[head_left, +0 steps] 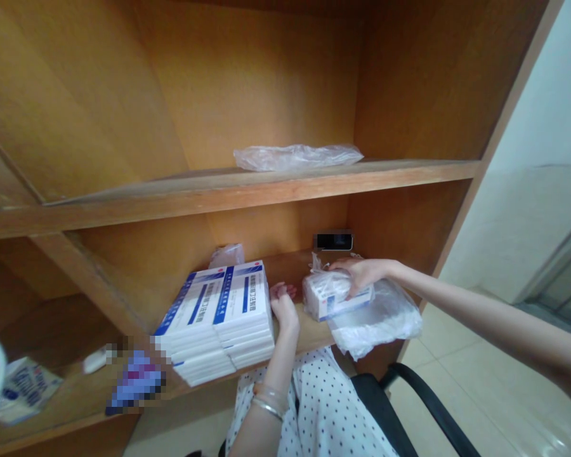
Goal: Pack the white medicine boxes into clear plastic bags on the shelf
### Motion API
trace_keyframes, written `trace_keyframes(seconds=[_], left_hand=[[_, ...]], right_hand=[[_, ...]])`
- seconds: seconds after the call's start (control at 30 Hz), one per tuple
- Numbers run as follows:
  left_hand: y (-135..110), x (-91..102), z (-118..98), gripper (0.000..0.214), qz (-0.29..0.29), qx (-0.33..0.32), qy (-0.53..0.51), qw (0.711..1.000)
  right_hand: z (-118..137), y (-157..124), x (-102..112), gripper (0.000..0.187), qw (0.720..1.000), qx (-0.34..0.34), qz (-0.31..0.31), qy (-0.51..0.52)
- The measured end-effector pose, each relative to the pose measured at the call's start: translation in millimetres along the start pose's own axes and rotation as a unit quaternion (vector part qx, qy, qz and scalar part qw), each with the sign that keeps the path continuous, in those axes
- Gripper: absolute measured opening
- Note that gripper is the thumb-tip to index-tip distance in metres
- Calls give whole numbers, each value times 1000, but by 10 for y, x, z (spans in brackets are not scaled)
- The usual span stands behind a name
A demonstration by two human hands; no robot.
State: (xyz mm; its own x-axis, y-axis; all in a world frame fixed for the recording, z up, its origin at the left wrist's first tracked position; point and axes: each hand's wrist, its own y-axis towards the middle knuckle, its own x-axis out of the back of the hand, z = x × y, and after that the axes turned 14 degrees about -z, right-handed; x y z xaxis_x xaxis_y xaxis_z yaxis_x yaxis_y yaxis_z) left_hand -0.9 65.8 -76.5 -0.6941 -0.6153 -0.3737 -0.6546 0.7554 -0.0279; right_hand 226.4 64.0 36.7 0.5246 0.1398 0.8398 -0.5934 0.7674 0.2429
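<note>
My right hand (359, 274) reaches in from the right, its fingers gripping the top of a small white and blue box (332, 306). Clear plastic wraps part of that box, and a crumpled clear plastic bag (385, 320) spreads beside and under it, over the shelf's front edge. My left hand (283, 303) rests on the shelf by the right side of a stack of flat white and blue boxes (226, 298). Its fingers are loosely bent and apart, with nothing seen in them. The stack stands in two neat columns, printed labels facing up.
A dark phone (334, 242) lies behind my right hand. Another plastic bag (297, 157) lies on the upper shelf (276, 193). In the lower left compartment are a tissue pack (21, 388) and a blurred blue packet (137, 382). A black chair armrest (431, 397) stands at lower right.
</note>
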Motion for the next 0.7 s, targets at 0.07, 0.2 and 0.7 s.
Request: trace_keyframes(seconds=[0.07, 0.2, 0.7], left_hand=[[-6, 9, -7, 16, -17, 2, 1, 1000], [-9, 10, -8, 19, -20, 10, 11, 1000], [-8, -2, 20, 19, -40, 25, -45, 998]], right_hand=[[17, 28, 18, 80, 1000, -14, -1, -13], [85, 123, 121, 73, 999, -29, -13, -2], [513, 1590, -119, 26, 853, -235, -296, 361]])
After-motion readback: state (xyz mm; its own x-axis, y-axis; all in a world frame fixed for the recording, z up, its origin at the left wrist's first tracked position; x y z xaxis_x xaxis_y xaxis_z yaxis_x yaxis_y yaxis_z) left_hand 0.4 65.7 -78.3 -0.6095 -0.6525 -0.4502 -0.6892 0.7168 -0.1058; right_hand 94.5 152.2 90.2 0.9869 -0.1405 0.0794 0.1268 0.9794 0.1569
